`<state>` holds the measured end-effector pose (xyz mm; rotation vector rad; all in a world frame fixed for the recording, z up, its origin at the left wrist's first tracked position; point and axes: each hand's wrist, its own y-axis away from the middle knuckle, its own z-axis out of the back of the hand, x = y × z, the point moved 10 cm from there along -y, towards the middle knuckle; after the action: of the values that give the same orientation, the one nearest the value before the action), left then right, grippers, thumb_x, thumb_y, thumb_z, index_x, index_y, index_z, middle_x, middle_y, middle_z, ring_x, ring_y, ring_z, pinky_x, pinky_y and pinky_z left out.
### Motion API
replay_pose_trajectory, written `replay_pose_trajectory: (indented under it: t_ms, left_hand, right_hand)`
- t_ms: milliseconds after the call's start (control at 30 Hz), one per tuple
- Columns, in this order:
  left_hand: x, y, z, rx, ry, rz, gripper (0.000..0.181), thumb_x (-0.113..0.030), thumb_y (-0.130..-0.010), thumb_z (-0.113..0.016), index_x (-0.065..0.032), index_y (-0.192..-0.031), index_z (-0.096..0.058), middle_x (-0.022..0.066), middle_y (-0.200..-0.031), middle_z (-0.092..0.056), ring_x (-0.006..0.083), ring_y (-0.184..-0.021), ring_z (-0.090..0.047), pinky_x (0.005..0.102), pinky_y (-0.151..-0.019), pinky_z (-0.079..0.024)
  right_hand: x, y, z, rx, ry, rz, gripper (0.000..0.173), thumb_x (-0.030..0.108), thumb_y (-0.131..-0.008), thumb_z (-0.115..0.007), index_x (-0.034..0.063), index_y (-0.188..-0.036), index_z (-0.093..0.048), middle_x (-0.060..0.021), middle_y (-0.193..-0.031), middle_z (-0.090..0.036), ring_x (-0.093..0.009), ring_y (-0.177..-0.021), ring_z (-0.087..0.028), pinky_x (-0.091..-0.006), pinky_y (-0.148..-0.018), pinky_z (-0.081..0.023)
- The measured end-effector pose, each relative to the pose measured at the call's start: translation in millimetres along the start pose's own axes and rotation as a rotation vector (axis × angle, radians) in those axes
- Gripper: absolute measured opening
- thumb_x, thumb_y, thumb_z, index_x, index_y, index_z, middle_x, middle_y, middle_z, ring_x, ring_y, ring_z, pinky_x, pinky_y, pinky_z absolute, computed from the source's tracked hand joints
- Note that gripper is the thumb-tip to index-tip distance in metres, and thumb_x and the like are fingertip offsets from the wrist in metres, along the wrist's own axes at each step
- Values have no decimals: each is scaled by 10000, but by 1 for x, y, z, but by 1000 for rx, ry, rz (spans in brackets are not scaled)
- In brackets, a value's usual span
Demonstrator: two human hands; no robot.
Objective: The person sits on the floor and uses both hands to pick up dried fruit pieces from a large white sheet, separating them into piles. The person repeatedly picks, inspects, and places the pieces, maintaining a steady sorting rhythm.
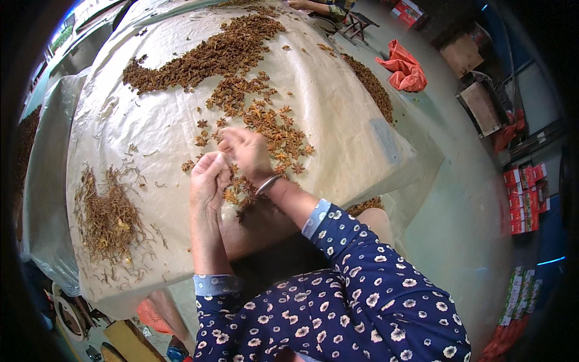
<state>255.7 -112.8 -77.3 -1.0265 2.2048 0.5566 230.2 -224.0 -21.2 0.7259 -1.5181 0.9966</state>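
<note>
Over the near part of a plastic-covered table (325,149), my two hands are close together. The thumb and fingers of my left hand (209,174) are drawn together; whether anything sits between them is hidden. My right hand (249,151), blurred and with a bangle at the wrist, is just above and to its right, its fingers bent. Loose star anise pods (282,135) are spread around and under both hands. A long dark heap of star anise (203,56) runs across the far part. To the left is a pile of thin dry stalks (106,221).
Another person's hand (298,4) shows at the far table edge, near a small wooden stool (357,27). More star anise (371,86) is heaped beyond the right edge. An orange-red sack (402,68) and red boxes (524,199) are on the right.
</note>
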Motion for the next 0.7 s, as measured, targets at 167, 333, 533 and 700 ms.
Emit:
replay_pose_trajectory:
  t_ms: [167, 333, 533, 700]
  left_hand:
    - [-70, 21, 61, -442, -442, -440, 201, -62, -861, -610, 24, -1042, -598, 88, -899, -612, 136, -804, -583, 241, -733, -484]
    - [-87, 22, 43, -463, -916, -626, 357, -105, -843, -639, -12, -1183, -581, 149, -1168, -573, 249, -1126, -534, 340, -957, -428]
    - [-65, 29, 2, -389, -1227, -513, 184, -83, -821, -655, -60, -1002, -674, 99, -1015, -640, 192, -916, -626, 308, -780, -525]
    - [-34, 37, -44, -288, -1425, -428, 156, -110, -825, -656, -48, -967, -682, 72, -990, -647, 188, -893, -623, 306, -792, -516]
  right_hand:
    - [7, -12, 94, -110, 83, -216, 198, 141, -945, -481, 25, -1034, -614, -64, -719, -651, -63, -491, -552, -186, -416, -438]
    - [-21, 14, 114, 237, 990, -98, 220, 52, -890, -443, 60, -984, -642, -99, -700, -638, -146, -589, -572, -292, -566, -475]
    - [-1, 45, 98, 263, 855, 148, 177, 87, -839, -511, 77, -946, -652, -129, -799, -658, -296, -754, -643, -394, -668, -511]
    - [-5, 38, 121, 180, 312, -112, 168, 111, -903, -503, 21, -939, -641, -29, -619, -592, -131, -556, -566, -281, -557, -476]
